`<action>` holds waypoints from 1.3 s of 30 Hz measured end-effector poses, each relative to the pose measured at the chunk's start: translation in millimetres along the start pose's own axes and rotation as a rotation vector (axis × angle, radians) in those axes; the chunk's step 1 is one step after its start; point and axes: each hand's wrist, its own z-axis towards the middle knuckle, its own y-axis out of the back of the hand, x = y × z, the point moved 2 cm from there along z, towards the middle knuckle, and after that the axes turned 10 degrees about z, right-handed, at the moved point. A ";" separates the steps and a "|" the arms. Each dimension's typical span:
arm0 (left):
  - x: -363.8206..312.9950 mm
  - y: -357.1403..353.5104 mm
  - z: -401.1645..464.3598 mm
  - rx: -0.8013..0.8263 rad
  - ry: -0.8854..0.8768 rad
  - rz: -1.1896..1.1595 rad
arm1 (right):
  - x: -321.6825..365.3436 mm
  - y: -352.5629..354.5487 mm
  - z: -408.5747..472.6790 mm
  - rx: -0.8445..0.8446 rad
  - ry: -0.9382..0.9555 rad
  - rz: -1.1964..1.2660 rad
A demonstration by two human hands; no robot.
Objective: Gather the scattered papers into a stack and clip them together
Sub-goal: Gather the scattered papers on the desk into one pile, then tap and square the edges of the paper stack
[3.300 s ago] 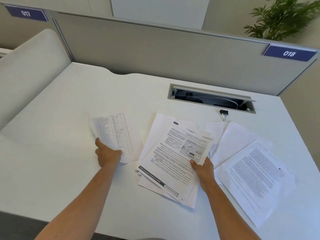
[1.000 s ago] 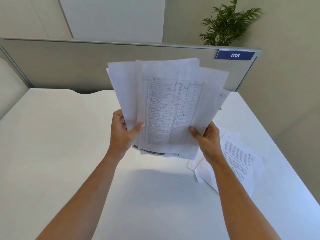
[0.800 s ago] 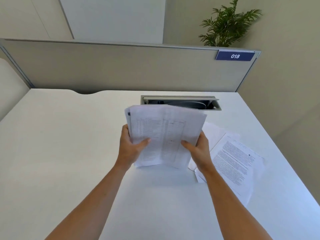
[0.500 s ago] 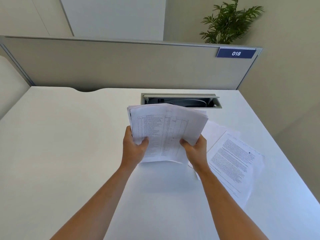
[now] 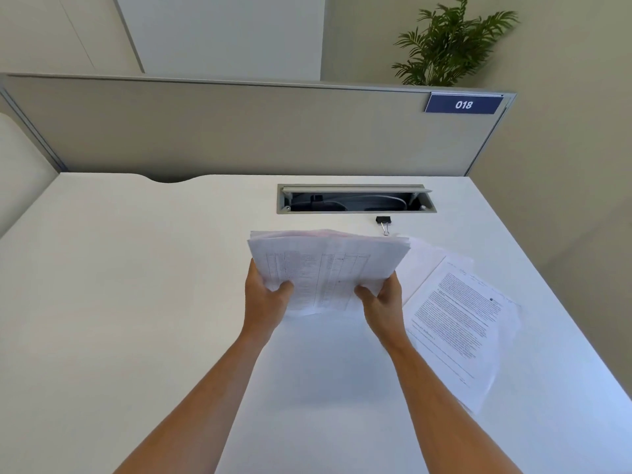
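I hold a stack of printed papers (image 5: 325, 265) above the middle of the white desk (image 5: 136, 285), tilted so its far edge rises. A table-printed sheet lies on top. My left hand (image 5: 263, 299) grips the stack's lower left corner and my right hand (image 5: 383, 302) grips its lower right corner. To the right, several loose sheets (image 5: 458, 323) lie flat on the desk, the top one covered in dense text. A small black binder clip (image 5: 383, 222) sits on the desk just beyond the stack, in front of the cable slot.
An open cable slot (image 5: 355, 200) is cut into the desk near the back. A grey partition (image 5: 239, 131) with a blue "018" label (image 5: 463, 104) closes the far side. A potted plant (image 5: 448, 42) stands behind it. The desk's right edge runs close to the loose sheets.
The stack, held upright and fanned a second ago, has dropped toward the desk and tilted flatter, its sheets more aligned. Both hands kept their grip. Earlier, the sheets lay scattered on the desk.
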 end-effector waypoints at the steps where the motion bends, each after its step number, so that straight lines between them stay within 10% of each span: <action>1: -2.0 -2.6 -0.2 -0.013 0.009 0.001 | 0.7 -2.1 0.8 -0.027 -0.005 0.014; 24: 15.5 -11.0 -14.5 0.048 0.046 0.053 | -48.5 25.0 -12.9 -0.175 0.007 -0.291; 30: 32.0 -3.6 -10.0 0.091 0.260 -0.110 | -90.1 68.4 -24.6 -0.249 -0.119 -0.839; 39: 89.2 2.0 -6.8 0.183 0.562 -0.004 | -117.3 83.1 -31.9 -0.109 -0.327 -0.942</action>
